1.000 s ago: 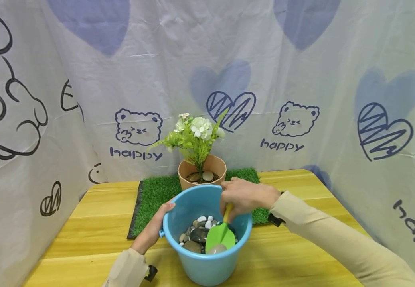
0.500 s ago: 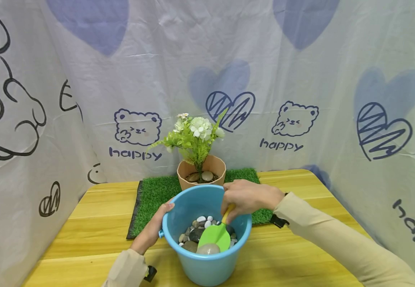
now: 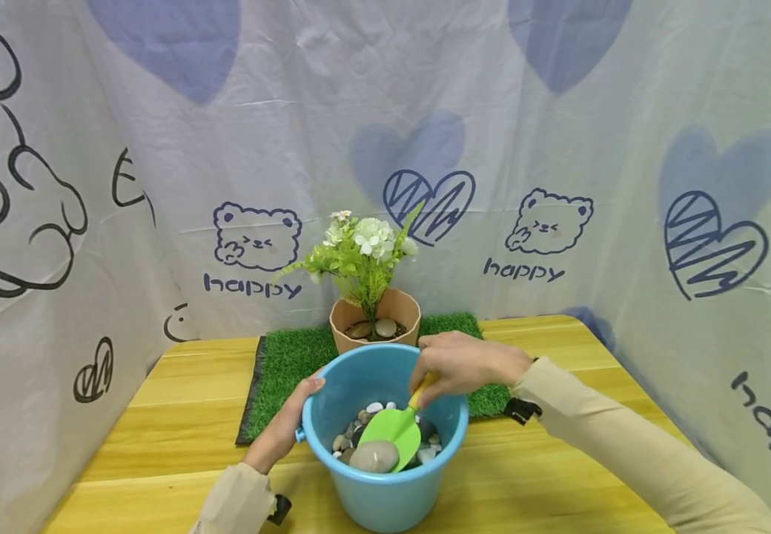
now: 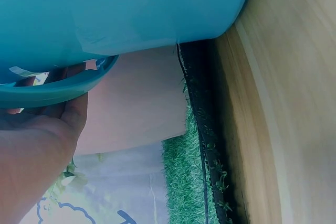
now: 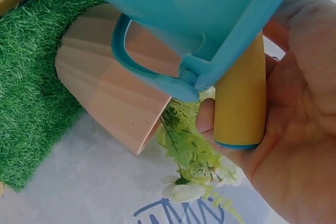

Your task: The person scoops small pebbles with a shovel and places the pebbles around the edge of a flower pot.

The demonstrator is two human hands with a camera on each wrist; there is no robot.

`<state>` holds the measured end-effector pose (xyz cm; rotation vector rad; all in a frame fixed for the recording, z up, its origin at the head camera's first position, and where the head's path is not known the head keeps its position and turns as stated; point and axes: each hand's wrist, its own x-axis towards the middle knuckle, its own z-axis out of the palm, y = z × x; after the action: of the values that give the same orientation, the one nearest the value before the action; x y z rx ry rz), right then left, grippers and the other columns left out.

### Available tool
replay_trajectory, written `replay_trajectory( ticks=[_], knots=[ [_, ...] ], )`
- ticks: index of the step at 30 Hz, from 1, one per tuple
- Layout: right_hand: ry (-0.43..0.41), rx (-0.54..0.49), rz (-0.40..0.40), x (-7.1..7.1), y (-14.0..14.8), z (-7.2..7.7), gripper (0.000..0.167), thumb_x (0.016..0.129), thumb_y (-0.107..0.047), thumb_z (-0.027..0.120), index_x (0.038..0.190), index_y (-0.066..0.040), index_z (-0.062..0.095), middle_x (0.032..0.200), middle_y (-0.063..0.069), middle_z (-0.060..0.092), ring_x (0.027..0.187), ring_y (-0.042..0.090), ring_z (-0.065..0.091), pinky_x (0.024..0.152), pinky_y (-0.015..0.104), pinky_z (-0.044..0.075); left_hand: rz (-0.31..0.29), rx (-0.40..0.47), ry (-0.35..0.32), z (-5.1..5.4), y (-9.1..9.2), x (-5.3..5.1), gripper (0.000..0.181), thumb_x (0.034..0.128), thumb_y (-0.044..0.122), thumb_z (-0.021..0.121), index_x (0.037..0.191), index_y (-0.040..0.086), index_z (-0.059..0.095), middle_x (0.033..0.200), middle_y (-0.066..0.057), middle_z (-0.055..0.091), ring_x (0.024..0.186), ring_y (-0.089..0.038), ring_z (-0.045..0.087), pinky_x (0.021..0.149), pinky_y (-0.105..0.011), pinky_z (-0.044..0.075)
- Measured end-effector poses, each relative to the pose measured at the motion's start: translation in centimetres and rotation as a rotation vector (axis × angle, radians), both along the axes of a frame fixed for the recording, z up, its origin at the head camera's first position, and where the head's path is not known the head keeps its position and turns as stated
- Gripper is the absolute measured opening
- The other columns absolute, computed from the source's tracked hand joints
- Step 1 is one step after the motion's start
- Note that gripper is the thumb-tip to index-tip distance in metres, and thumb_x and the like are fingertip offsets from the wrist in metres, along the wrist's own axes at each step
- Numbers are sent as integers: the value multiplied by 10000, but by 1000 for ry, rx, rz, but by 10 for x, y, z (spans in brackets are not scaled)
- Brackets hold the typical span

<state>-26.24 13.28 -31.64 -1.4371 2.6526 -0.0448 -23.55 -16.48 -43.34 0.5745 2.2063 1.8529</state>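
Note:
A light blue bucket point(image 3: 392, 500) stands on the table with several pebbles point(image 3: 352, 434) inside. My left hand point(image 3: 285, 426) holds its left side, the thumb at the rim; in the left wrist view the fingers lie behind the bucket's handle point(image 4: 63, 90). My right hand point(image 3: 462, 363) reaches over the right rim and grips the yellow handle point(image 5: 240, 98) of a small garden trowel. The trowel's green blade point(image 3: 402, 434) tilts down inside the bucket. A large grey-beige stone point(image 3: 375, 456) lies on the blade's lower left part.
Right behind the bucket stands a terracotta-coloured flowerpot point(image 3: 342, 322) with white flowers point(image 3: 374, 237) and two stones on its soil. It rests on a green artificial-grass mat point(image 3: 292, 363). Printed white curtains point(image 3: 525, 148) enclose the wooden table point(image 3: 179, 415) at the back and sides.
The trowel blade has shifted left inside the bucket and the big stone has moved left with it, more of it now showing. My right hand has moved slightly right; the left hand stays put.

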Motion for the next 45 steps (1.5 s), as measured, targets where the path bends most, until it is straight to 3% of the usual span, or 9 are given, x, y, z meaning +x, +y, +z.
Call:
replay_trajectory(
  ticks=[16, 27, 34, 40, 45],
  knots=[
    [-15, -35, -23, 2, 3, 3, 187, 895, -437, 667, 1015, -343, 774, 860, -247, 620, 734, 73, 374, 643, 231, 299, -2, 3, 0, 1, 0, 0, 618, 1001, 449, 240, 1567, 200, 241, 1571, -191, 300, 1379, -437, 376, 1017, -466, 428],
    [44, -81, -73, -2, 15, 7, 195, 901, -465, 651, 1053, -394, 749, 810, -236, 551, 730, 82, 353, 643, 251, 276, 21, -5, -16, 2, 1, 0, 630, 998, 449, 238, 1569, 185, 238, 1568, -202, 304, 1383, -448, 368, 1040, -515, 412],
    [69, -128, -103, 1, 21, 11, 225, 892, -456, 664, 1064, -345, 760, 789, -230, 560, 716, 86, 335, 648, 261, 260, -2, -12, 53, 7, 0, -2, 577, 1029, 395, 265, 1567, 187, 248, 1589, -155, 288, 1414, -422, 339, 1072, -520, 378],
    [71, -142, -133, 2, 27, 15, 243, 905, -474, 639, 1076, -346, 754, 814, -232, 574, 719, 89, 335, 646, 264, 267, 3, -16, 127, 13, -2, -4, 521, 1049, 321, 308, 1554, 192, 291, 1566, -129, 342, 1374, -406, 409, 1020, -489, 443],
    [69, -142, -151, 2, 33, 16, 238, 909, -487, 625, 1064, -361, 753, 823, -241, 595, 712, 87, 345, 642, 270, 267, -13, -6, 110, 21, -3, -2, 510, 1059, 284, 321, 1551, 153, 296, 1561, -147, 350, 1355, -405, 439, 994, -461, 482]
  ],
)
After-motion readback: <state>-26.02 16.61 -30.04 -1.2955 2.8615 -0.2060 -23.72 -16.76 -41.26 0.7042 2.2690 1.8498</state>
